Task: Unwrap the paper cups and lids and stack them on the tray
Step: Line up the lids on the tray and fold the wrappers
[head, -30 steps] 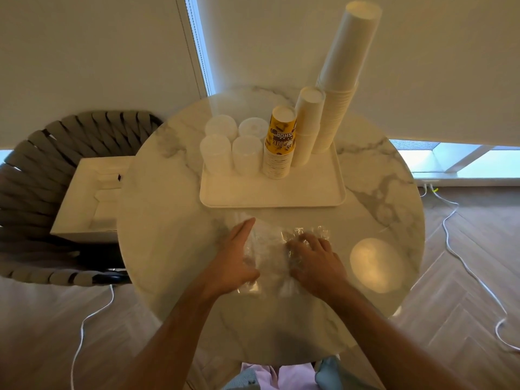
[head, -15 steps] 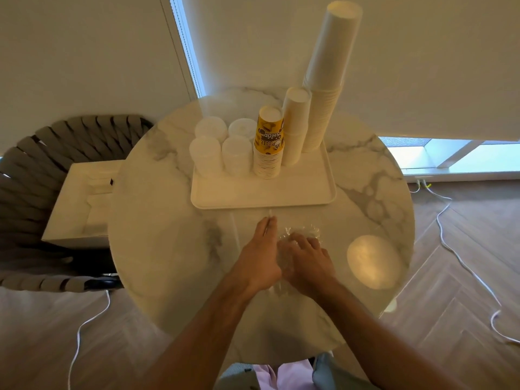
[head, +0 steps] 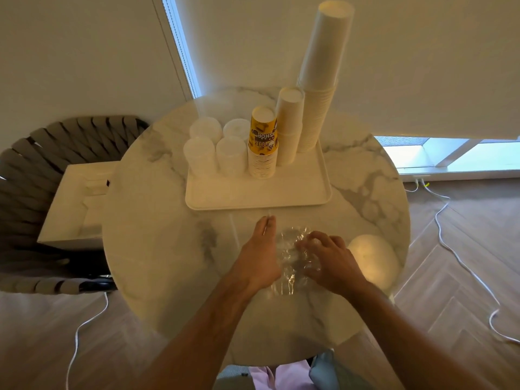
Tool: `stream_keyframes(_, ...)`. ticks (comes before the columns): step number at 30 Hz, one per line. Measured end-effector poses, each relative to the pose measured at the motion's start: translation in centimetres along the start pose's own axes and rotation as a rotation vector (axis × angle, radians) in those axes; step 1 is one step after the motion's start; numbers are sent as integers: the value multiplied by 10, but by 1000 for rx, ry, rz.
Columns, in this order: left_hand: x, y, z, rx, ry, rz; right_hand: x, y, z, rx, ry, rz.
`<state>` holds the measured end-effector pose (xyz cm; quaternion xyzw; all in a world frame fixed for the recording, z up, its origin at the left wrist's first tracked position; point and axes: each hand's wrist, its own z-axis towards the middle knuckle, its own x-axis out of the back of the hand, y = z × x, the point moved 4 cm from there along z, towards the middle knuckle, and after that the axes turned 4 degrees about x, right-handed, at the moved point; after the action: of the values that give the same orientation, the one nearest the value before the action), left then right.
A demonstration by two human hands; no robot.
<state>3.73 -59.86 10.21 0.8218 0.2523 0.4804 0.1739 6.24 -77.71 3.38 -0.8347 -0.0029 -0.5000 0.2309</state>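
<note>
Nearly done, by the look of it: on the white tray [head: 257,199], at 12 o'clock from the hands, stand four stacks of lids [head: 215,147] and three stacks of paper cups — a yellow printed stack [head: 263,144], a mid white stack [head: 289,125] and a tall leaning white stack [head: 322,74], all out of their wrap. What's left, judging from this, is the loose clear wrap [head: 292,257], lying crumpled on the marble table [head: 157,226] btwn the two hands. Left hand [head: 260,256] lies w/ fingers straight, edge-on against the wrap's 9 o'clock side. Right hand [head: 329,258] rests on the wrap at 3 o'clock, fingers curled into the film; a firm grip can't be confirmed. No wrapped cups or lids in view. Tray's near rim sits close at 12; table edge curves round at 6, close to the forearms. Open marble at 9 o'clock; a bright light patch [head: 371,260] at 3. A woven chair [head: 42,170] w/ a white box [head: 76,204] stands off the table at 9–10.
</note>
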Motion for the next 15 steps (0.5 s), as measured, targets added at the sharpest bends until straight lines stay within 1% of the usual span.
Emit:
stream_keyframes(6,-27,23,25,-39,-5,16,-3,1,1,17,6,-29)
stream_keyframes(10,-47,32,41,-53,-58,-10,-2,0,0,23,-4,-62)
stream_keyframes(14,-57,24,44,-91,-88,-90,-3,1,1,22,-36,-102)
stream_keyframes(15,-57,21,41,-97,-87,-149,-4,2,1,21,-37,-100)
